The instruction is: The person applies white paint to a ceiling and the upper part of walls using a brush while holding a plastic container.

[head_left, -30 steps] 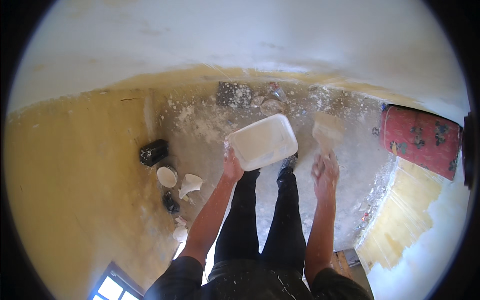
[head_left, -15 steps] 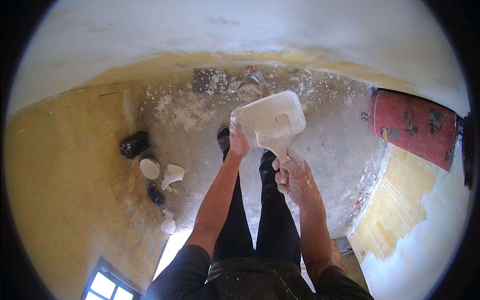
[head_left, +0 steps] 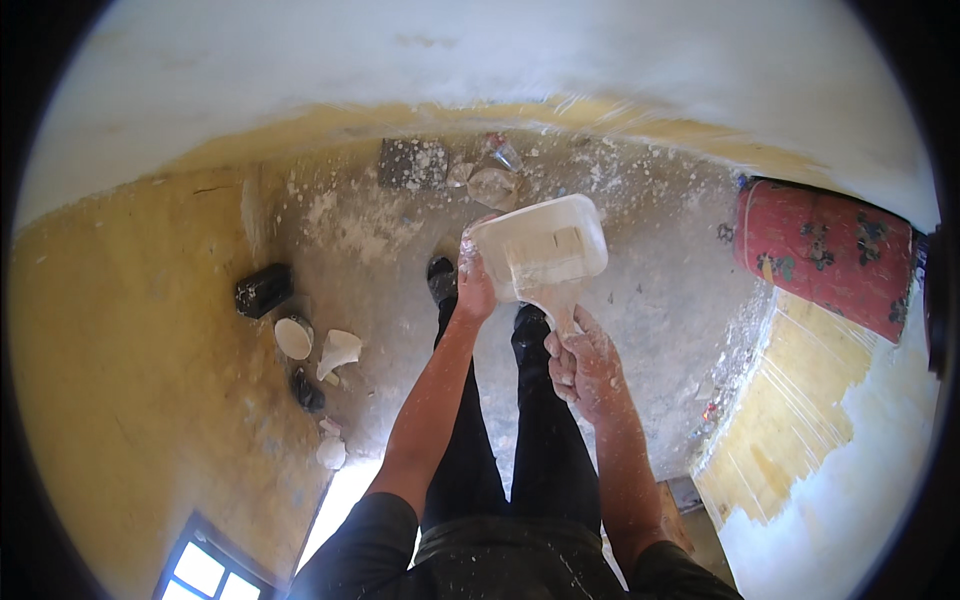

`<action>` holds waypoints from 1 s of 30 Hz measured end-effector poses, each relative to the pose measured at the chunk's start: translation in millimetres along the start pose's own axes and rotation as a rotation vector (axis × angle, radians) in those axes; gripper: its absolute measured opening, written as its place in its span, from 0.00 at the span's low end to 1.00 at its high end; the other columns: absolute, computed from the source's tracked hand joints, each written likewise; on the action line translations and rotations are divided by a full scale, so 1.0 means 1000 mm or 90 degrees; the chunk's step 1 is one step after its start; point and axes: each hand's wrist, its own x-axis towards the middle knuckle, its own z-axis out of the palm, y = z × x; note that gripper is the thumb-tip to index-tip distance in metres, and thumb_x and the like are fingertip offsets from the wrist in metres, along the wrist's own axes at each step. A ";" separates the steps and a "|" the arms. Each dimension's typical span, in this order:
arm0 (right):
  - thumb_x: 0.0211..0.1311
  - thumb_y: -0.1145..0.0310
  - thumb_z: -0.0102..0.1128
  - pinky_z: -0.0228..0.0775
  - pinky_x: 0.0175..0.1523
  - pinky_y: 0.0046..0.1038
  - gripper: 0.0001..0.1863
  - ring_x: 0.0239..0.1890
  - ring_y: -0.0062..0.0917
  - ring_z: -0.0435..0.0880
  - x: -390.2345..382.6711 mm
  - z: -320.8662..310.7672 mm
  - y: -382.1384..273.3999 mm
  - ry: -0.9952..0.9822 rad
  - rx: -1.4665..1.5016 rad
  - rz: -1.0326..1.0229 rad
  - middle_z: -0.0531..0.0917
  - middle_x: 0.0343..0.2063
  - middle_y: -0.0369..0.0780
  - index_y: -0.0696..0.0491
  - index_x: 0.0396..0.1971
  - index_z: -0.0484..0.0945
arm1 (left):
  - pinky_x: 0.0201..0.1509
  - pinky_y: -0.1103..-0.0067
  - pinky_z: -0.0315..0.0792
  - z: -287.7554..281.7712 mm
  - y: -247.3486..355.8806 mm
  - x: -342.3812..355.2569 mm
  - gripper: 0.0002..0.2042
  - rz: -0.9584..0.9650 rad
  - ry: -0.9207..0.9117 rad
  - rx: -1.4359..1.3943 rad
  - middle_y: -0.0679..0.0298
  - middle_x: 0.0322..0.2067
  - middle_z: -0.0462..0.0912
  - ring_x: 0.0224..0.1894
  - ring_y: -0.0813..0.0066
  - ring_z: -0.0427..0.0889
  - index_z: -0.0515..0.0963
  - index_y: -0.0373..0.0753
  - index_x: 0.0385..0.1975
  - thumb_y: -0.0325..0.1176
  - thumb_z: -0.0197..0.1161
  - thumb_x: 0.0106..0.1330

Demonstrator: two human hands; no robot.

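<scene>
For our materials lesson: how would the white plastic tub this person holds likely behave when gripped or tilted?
The white plastic tub looks thin-walled, so it may flex under the left hand gripping its rim. Plaster smears probably make it slippery. The right hand's tool dipping inside could tip it.

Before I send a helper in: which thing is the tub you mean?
Start at the person's two black-clad legs over the dusty floor. The white rectangular tub is above them, gripped by the left hand. It alone is off the floor.

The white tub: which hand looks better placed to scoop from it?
The right hand, probably: it grips a flat-bladed tool whose blade reaches into the white tub. The left hand only holds the tub's rim.
</scene>
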 end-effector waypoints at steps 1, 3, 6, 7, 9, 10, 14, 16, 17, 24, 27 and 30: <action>0.62 0.60 0.49 0.50 0.11 0.14 0.13 0.12 0.09 0.61 0.003 -0.004 0.007 0.015 -0.049 -0.012 0.69 0.22 0.32 0.52 0.41 0.68 | 0.61 0.71 0.61 -0.005 -0.005 -0.001 0.26 -0.045 0.048 -0.020 0.60 0.55 0.67 0.58 0.69 0.65 0.60 0.38 0.58 0.53 0.34 0.71; 0.65 0.54 0.50 0.49 0.10 0.14 0.16 0.12 0.08 0.62 0.019 -0.018 0.031 0.049 -0.147 -0.039 0.68 0.20 0.32 0.51 0.40 0.67 | 0.61 0.68 0.63 -0.012 -0.012 0.000 0.29 -0.136 0.140 -0.061 0.59 0.56 0.66 0.58 0.65 0.67 0.59 0.40 0.60 0.56 0.31 0.70; 0.67 0.50 0.44 0.54 0.17 0.15 0.21 0.16 0.10 0.64 0.054 -0.047 0.056 -0.028 -0.206 -0.176 0.67 0.19 0.29 0.55 0.42 0.67 | 0.60 0.66 0.64 -0.006 -0.004 0.010 0.28 -0.188 0.182 -0.169 0.60 0.57 0.66 0.58 0.63 0.68 0.58 0.41 0.61 0.55 0.31 0.70; 0.67 0.50 0.44 0.55 0.18 0.15 0.21 0.17 0.11 0.65 0.061 -0.051 0.058 -0.059 -0.208 -0.219 0.67 0.19 0.29 0.55 0.41 0.67 | 0.60 0.66 0.65 -0.006 -0.001 0.013 0.28 -0.188 0.186 -0.172 0.60 0.57 0.66 0.58 0.63 0.68 0.58 0.41 0.61 0.55 0.32 0.70; 0.65 0.48 0.46 0.57 0.20 0.16 0.22 0.18 0.12 0.66 0.072 -0.052 0.051 -0.042 -0.224 -0.264 0.68 0.19 0.30 0.55 0.40 0.67 | 0.60 0.65 0.65 -0.013 0.004 0.018 0.28 -0.188 0.201 -0.176 0.61 0.57 0.66 0.58 0.63 0.68 0.58 0.41 0.61 0.55 0.33 0.70; 0.65 0.48 0.46 0.58 0.21 0.16 0.22 0.18 0.12 0.67 0.078 -0.049 0.044 -0.026 -0.230 -0.285 0.69 0.19 0.30 0.55 0.39 0.67 | 0.61 0.65 0.64 -0.013 0.009 0.021 0.28 -0.182 0.211 -0.173 0.61 0.57 0.66 0.58 0.63 0.68 0.58 0.41 0.61 0.55 0.33 0.70; 0.64 0.48 0.48 0.58 0.19 0.16 0.21 0.17 0.12 0.66 0.134 -0.057 0.012 0.042 -0.272 -0.390 0.69 0.17 0.30 0.54 0.34 0.69 | 0.62 0.65 0.62 -0.041 0.017 0.031 0.29 -0.106 0.226 -0.160 0.61 0.57 0.67 0.59 0.62 0.67 0.58 0.42 0.61 0.56 0.35 0.69; 0.63 0.49 0.50 0.57 0.18 0.17 0.19 0.15 0.12 0.66 0.173 -0.053 -0.007 0.086 -0.201 -0.428 0.68 0.15 0.30 0.53 0.28 0.70 | 0.63 0.65 0.61 -0.061 0.019 0.034 0.29 -0.079 0.247 -0.168 0.61 0.58 0.67 0.59 0.62 0.67 0.58 0.42 0.61 0.56 0.36 0.69; 0.62 0.50 0.51 0.56 0.17 0.17 0.19 0.15 0.12 0.65 0.191 -0.045 -0.021 0.106 -0.160 -0.452 0.67 0.13 0.30 0.52 0.24 0.71 | 0.63 0.64 0.61 -0.068 0.021 0.033 0.29 -0.083 0.269 -0.179 0.61 0.58 0.66 0.60 0.62 0.66 0.58 0.42 0.61 0.56 0.36 0.69; 0.63 0.52 0.53 0.53 0.19 0.16 0.18 0.15 0.11 0.62 0.305 -0.011 -0.109 0.048 -0.148 -0.651 0.67 0.13 0.29 0.50 0.20 0.70 | 0.63 0.65 0.61 -0.080 0.036 0.009 0.29 -0.085 0.278 -0.127 0.60 0.59 0.64 0.61 0.60 0.65 0.56 0.43 0.63 0.57 0.35 0.69; 0.62 0.49 0.52 0.52 0.19 0.16 0.20 0.14 0.11 0.62 0.322 -0.014 -0.104 0.005 -0.100 -0.574 0.66 0.13 0.28 0.49 0.20 0.69 | 0.63 0.65 0.60 -0.080 0.033 0.001 0.30 -0.120 0.294 -0.109 0.61 0.60 0.64 0.61 0.60 0.65 0.56 0.43 0.63 0.57 0.35 0.68; 0.61 0.43 0.51 0.54 0.17 0.17 0.22 0.13 0.12 0.63 0.321 -0.023 -0.079 0.038 -0.153 -0.428 0.65 0.12 0.28 0.47 0.20 0.68 | 0.64 0.65 0.60 -0.091 0.023 -0.004 0.30 -0.124 0.316 -0.111 0.61 0.60 0.63 0.61 0.61 0.65 0.57 0.44 0.62 0.58 0.35 0.68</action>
